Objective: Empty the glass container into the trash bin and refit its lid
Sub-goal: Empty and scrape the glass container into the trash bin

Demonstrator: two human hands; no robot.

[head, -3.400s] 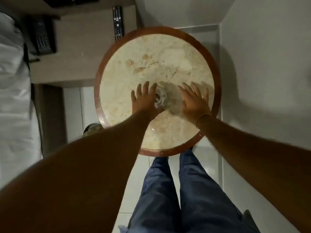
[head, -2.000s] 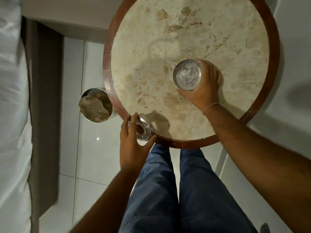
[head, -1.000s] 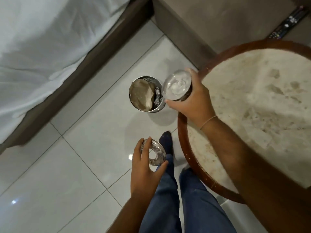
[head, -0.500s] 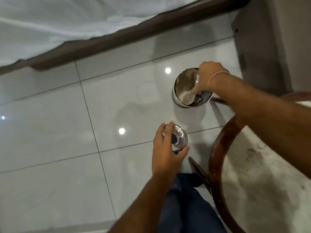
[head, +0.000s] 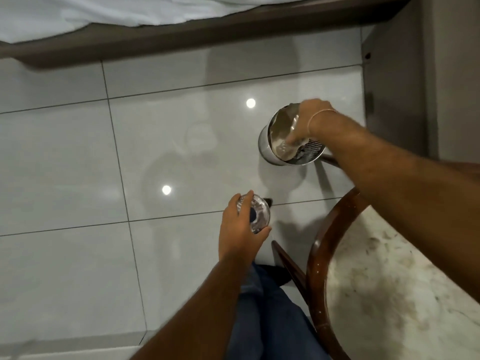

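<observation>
Head view, near: blue-jeaned legs [head: 267, 315] at bottom centre; round table [head: 315, 268] w/ dark wood rim + pale marbled top at bottom R.
Left hand: left hand [head: 240, 229] over the floor, just L of table rim, fingers + thumb closed round the lid's edge.
Lid: lid [head: 257, 216] is round, shiny, clear-looking, w/ a dark blue spot near its middle; held about flat, off the container, well apart from the bin.
Floor: glossy pale tiles [head: 78, 165] w/ dark grout lines, two ceiling-light reflections.
Right hand: right hand [head: 309, 120] reached out past the table, thin bracelet at wrist, fingers wrapped on the glass container, right over the bin mouth.
Glass container: glass container [head: 288, 144] clear, blurred, tipped w/ open end down into the bin; contents can't be made out.
Trash bin: trash bin [head: 265, 146] is a shiny metal cylinder w/ mesh inside wall, standing on the tiles by the table; holds a crumpled brownish paper/bag.
Far: dark wood bed base [head: 181, 40] w/ white sheet [head: 104, 11] above; grey cabinet side [head: 394, 74] at R.
</observation>
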